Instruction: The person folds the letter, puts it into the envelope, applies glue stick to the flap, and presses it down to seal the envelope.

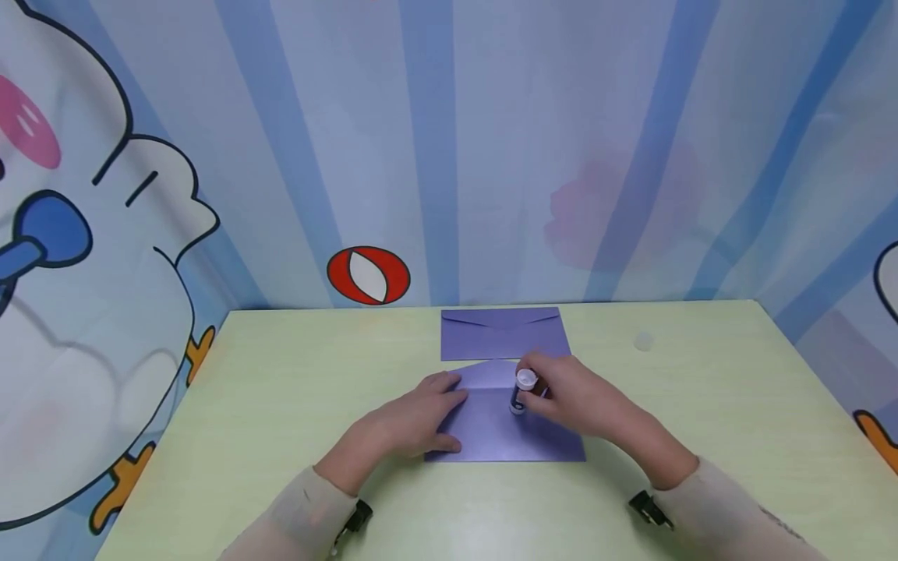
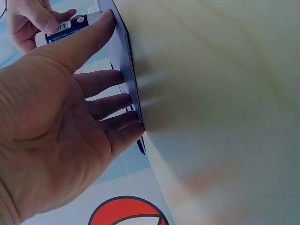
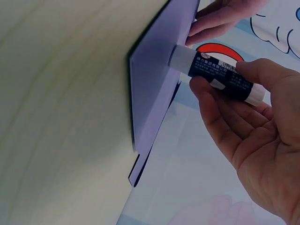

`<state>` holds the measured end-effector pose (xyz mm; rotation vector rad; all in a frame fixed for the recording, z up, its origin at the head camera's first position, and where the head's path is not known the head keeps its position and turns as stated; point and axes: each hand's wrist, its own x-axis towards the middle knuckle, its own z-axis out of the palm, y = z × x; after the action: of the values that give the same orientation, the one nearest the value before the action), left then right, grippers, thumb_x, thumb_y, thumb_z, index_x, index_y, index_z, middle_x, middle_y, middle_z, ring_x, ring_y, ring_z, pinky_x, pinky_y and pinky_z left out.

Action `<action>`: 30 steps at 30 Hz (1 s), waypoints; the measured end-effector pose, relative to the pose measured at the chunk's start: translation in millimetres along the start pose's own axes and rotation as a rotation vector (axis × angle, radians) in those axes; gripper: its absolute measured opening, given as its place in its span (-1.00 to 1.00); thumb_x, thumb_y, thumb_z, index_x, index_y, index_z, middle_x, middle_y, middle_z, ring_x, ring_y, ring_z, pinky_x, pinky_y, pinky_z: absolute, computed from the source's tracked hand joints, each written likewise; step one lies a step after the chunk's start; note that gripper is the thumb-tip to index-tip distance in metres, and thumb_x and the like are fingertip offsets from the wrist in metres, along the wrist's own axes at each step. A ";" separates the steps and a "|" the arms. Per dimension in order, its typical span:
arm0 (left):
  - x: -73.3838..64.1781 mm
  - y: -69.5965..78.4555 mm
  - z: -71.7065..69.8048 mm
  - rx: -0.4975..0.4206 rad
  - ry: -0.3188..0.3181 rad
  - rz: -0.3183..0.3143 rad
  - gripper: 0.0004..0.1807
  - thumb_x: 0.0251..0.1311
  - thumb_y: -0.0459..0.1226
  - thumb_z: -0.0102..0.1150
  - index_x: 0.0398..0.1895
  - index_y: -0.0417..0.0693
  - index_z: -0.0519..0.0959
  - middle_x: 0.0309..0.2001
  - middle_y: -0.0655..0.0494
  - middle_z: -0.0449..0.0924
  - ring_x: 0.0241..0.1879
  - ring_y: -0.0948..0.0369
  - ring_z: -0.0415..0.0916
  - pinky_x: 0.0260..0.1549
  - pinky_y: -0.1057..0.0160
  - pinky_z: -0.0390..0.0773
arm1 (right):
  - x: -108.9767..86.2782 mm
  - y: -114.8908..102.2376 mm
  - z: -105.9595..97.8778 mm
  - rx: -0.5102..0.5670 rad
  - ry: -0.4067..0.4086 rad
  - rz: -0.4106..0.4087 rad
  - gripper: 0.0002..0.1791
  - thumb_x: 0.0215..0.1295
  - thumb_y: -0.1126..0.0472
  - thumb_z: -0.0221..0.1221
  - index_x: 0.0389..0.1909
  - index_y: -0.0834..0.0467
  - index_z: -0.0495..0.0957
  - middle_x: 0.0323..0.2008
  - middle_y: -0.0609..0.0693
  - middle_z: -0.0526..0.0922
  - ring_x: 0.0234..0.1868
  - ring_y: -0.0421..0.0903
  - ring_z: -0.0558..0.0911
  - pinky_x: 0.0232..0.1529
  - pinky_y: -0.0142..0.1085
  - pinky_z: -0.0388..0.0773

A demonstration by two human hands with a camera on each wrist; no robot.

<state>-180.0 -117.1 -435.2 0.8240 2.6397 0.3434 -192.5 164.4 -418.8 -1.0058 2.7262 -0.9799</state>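
Observation:
A purple envelope (image 1: 515, 432) lies on the table with its flap (image 1: 484, 375) spread out away from the person. My left hand (image 1: 426, 417) rests on its left side, fingers spread and fairly straight, fingertips on the paper. In my right hand (image 1: 571, 393) a glue stick (image 3: 218, 75) with a dark blue label is pinched between thumb and fingers. It stands steeply, its white lower end right at the envelope's surface, as the right wrist view shows. The left wrist view has the glue stick (image 2: 68, 29) beyond the left thumb.
A second purple envelope (image 1: 501, 335), flap folded down, lies just behind the first. To the right sits a small translucent round cap (image 1: 643, 340) on the pale table (image 1: 316, 351). A printed curtain (image 1: 491, 156) hangs along the table's back edge.

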 end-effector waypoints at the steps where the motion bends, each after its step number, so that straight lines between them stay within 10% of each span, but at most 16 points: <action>1: -0.1 0.2 -0.3 0.001 0.000 0.001 -0.16 0.37 -0.03 0.43 0.60 -0.17 0.34 0.67 -0.11 0.06 0.65 -0.04 -0.03 0.55 0.02 0.17 | 0.8 -0.8 1.3 -0.007 -0.005 0.000 -0.86 0.44 0.32 0.29 -0.09 0.11 0.55 -0.28 -0.21 0.68 -0.29 -0.23 0.69 -0.28 -0.31 0.63; 30: -0.3 -1.0 -1.4 0.012 0.004 0.033 -0.15 0.37 -0.04 0.44 0.59 -0.21 0.33 0.66 -0.15 0.06 0.64 -0.06 -0.01 0.53 0.01 0.21 | 31.7 -24.2 30.3 -0.013 -0.034 -0.062 -0.83 0.47 0.26 0.32 -0.04 0.08 0.55 -0.26 -0.21 0.64 -0.24 -0.29 0.65 -0.20 -0.32 0.64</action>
<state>-180.9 -118.3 -434.2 0.8723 2.6369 0.3382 -195.4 114.7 -424.0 -1.1050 2.6920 -0.9467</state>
